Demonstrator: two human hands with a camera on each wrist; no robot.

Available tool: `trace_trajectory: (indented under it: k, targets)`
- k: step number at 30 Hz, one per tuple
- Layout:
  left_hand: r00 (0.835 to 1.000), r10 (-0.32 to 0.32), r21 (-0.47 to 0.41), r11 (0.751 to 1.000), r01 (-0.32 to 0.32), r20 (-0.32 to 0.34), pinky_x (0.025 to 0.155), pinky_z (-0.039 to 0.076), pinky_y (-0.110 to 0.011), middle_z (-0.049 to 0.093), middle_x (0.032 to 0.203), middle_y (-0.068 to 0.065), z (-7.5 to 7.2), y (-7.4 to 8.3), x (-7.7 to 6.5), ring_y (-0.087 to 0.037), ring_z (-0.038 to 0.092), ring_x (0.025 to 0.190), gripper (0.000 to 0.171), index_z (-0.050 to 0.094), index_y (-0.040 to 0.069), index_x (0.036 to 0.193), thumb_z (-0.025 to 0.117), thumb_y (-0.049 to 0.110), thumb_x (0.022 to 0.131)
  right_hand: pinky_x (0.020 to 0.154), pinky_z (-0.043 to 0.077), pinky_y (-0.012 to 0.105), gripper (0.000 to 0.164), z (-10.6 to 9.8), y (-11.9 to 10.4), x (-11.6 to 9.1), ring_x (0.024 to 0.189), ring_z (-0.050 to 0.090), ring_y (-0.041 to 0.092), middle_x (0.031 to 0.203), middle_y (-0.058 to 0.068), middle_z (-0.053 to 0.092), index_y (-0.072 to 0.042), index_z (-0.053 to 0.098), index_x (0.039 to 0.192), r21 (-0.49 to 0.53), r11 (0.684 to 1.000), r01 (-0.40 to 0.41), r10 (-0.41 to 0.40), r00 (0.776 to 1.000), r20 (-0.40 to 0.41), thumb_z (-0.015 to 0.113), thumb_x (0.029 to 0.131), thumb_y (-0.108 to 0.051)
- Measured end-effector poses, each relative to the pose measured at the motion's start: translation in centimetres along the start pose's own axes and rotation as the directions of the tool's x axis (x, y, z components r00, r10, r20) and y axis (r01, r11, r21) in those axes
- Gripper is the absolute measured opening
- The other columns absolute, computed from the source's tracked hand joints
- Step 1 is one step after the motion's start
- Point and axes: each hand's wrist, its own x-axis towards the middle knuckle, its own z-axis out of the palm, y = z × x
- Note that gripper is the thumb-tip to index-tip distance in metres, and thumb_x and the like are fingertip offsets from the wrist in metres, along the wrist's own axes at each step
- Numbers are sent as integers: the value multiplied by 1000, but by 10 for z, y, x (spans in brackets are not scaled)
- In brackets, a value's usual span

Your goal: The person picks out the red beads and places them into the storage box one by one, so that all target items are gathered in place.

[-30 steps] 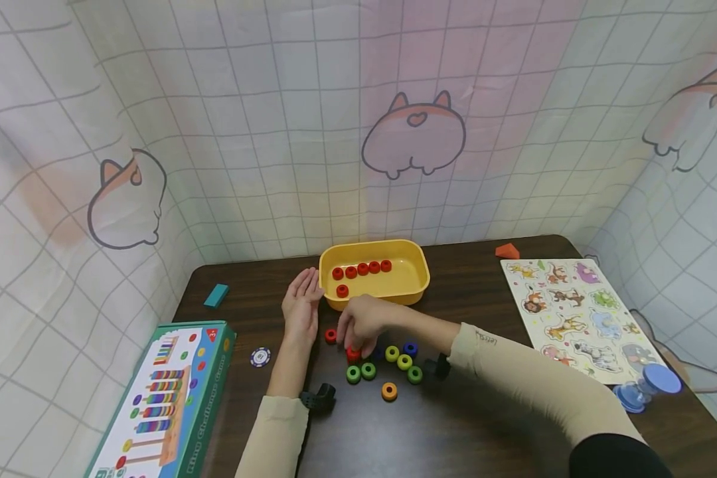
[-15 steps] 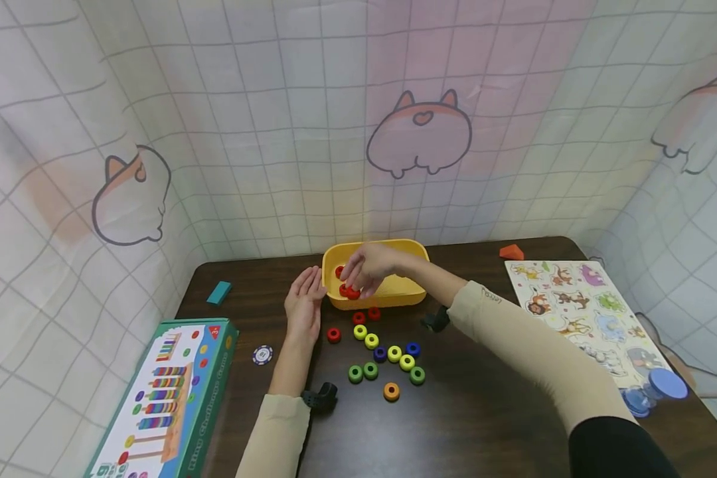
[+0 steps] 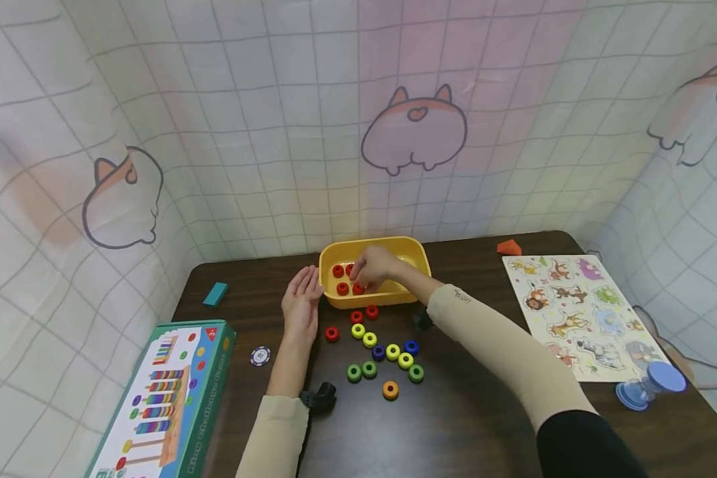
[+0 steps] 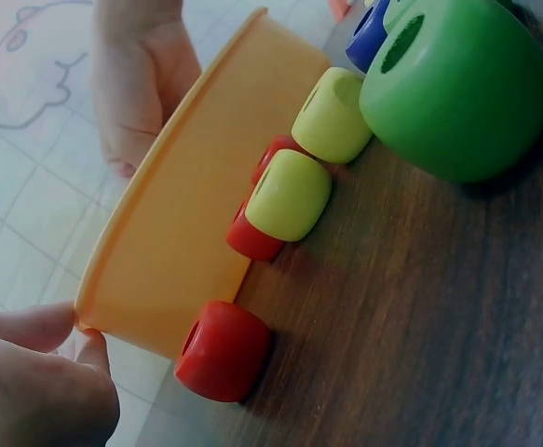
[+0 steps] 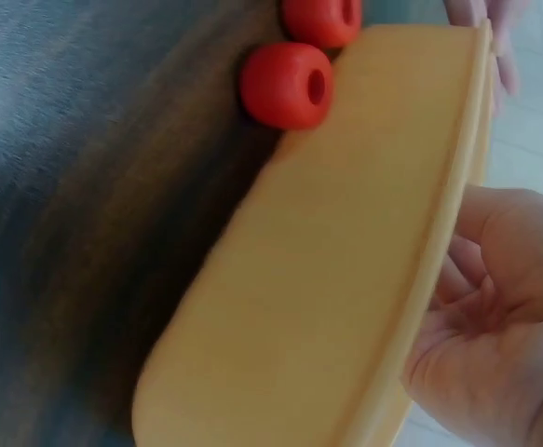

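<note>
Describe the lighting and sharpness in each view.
Head view: bright, with a dull sheen on the dark table near the bottom; left wrist view: hazy toward the curtain, a dark shadow under the green ring; right wrist view: soft detail, bluish glare at upper left, dark shadow along the yellow tray.

Beads (image 3: 392, 357) obstruct the front of the yellow bin (image 3: 343, 302); the left grip (image 3: 301, 307) blocks its left side, the right forearm (image 3: 417, 280) spans its front-right corner; free table (image 3: 463, 265) lies between its right side and the animal board (image 3: 579, 317).
</note>
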Motion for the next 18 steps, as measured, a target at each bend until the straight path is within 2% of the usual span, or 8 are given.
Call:
trace_trajectory:
  k: [3,6,11,14,18]
  targets:
    - [1000,-9,-5,1000,9,5,114,33,-40,49,142,-15,0,0,-1,-23,46,135,57,46,1,139,47,-25,88,66,61,38,19,4,3,-1,76,73,29,94,12,74,-1,74,101,-35,999,25,-25,1000,-11,71,83,3]
    - [1000,-12,-2,1000,12,13,114,34,-39,48,143,-16,1,1,-3,-24,45,136,58,45,1,139,47,-25,87,68,61,40,21,4,-1,-8,78,73,30,99,16,73,1,73,103,-13,998,67,-68,997,-33,68,83,5]
    - [1000,-16,12,1000,16,14,113,34,-38,49,143,-15,1,0,-4,-23,45,136,59,45,2,139,48,-25,87,70,61,41,17,5,-21,-36,78,73,30,96,17,72,-2,72,102,37,980,193,-192,980,-46,68,86,2]
    - [1000,-12,12,1000,12,16,114,33,-39,48,143,-15,0,0,-2,-22,46,135,58,45,2,139,47,-24,88,69,61,38,17,12,-31,-53,77,73,28,91,12,73,-3,72,103,35,966,254,-255,967,14,68,87,0]
    - [1000,-4,14,1000,4,22,115,32,-39,45,146,-16,-2,1,-2,-23,44,136,57,44,2,140,47,-23,89,72,61,40,19,30,-31,-63,78,73,27,91,11,74,-2,72,104,42,960,278,-282,950,135,69,86,1]
